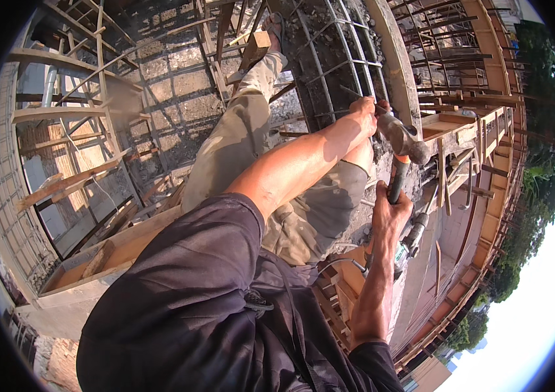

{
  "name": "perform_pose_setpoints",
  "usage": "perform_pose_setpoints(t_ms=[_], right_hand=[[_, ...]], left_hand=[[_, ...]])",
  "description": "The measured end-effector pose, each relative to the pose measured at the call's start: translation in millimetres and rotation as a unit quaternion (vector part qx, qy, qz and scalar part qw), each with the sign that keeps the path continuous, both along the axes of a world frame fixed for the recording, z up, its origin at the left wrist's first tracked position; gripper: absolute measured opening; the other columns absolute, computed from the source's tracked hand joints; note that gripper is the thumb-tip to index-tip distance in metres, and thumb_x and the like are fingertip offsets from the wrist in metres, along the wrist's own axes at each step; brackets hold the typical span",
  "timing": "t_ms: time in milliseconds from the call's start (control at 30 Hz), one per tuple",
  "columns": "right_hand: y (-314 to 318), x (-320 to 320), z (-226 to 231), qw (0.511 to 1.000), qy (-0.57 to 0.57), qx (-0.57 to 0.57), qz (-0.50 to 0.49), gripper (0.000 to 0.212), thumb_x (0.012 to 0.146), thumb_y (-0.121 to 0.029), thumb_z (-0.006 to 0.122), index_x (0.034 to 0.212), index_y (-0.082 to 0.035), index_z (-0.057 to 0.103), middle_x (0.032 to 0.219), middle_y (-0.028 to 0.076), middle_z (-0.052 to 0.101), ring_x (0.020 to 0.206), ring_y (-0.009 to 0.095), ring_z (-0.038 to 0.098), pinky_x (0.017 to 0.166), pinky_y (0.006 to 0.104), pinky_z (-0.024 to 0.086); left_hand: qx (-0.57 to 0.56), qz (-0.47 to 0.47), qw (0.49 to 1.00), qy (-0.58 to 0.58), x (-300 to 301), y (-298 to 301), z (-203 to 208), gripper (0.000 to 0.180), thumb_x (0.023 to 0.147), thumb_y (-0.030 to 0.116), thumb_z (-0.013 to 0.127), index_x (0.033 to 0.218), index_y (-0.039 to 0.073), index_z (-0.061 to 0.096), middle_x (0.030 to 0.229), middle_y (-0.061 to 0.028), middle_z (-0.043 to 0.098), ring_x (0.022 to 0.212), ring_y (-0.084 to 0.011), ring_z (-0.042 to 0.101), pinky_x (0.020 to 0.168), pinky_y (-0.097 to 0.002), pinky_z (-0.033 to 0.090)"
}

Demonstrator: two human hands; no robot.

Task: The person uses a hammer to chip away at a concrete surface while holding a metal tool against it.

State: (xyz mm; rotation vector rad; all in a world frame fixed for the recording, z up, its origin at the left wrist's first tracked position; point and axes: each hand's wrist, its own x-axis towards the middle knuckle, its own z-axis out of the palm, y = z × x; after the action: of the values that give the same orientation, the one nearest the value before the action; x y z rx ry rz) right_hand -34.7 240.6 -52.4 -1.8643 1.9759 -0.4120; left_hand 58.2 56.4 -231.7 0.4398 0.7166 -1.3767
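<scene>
1. Looking straight down from up high, so everything bends toward the rim and the corners are just black, which makes a lot of this tough to read.
2. Right hand has its grip wrapped fully around the dark handle of a steel-headed hammer with an orange collar. The head sits up near the other hand, tilted, just beside the curved concrete edge beam.
3. Left hand is reached out to the grey steel rebar grid, fingers pinched shut on something thin at the bars. Can't tell if it's a nail, a wire or a bar end; it's too small and half behind the hammer head.
4. Most of the left palm is hidden, you only see the back of the hand and knuckles.
5. Person's dark grey long-sleeved shirt eats up the whole lower middle and covers whatever is under it.
6. Dusty khaki trousers run up the frame, one leg stretched out to a foot resting by a small wooden block; the foot is partly cut off at the top.
7. Some grey tool or fitting hangs just below the right hand, with a thin cable nearby, can't make out what it is.
8. Wooden plank formwork at lower left, more timber framing to the right, green trees far off at the edge.
9. No packages, labels or signs that I can pick out anywhere.
</scene>
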Motion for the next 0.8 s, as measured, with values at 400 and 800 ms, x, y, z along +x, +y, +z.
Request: perform_pose_setpoints(t_ms=[400,800], right_hand=[[-37,-34,-13,0.998,0.062,0.001,0.010,0.038,0.092,-0.029,0.061,0.074,0.004,0.059,0.056,0.008,0.051,0.059,0.012,0.045,0.055,0.0349,0.041],[-19,6,106,0.837,-0.431,-0.296,0.163,0.042,0.101,-0.013,0.047,0.062,-0.014,0.031,0.051,-0.006,0.024,0.043,0.006,0.027,0.045,0.0229,0.029]], left_hand=[[0.034,0.034,0.999,0.019,-14,6,29,0.010,0.097,0.010,0.049,0.093,0.001,0.049,0.068,-0.0169,0.061,0.051,-0.0276,0.062,0.047,-0.0397,0.058],[0.041,0.013,0.999,0.006,-7,4,19,0.012,0.097,0.011,0.049,0.105,0.003,0.046,0.077,-0.0205,0.066,0.058,-0.0299,0.066,0.050,-0.0414,0.058]])
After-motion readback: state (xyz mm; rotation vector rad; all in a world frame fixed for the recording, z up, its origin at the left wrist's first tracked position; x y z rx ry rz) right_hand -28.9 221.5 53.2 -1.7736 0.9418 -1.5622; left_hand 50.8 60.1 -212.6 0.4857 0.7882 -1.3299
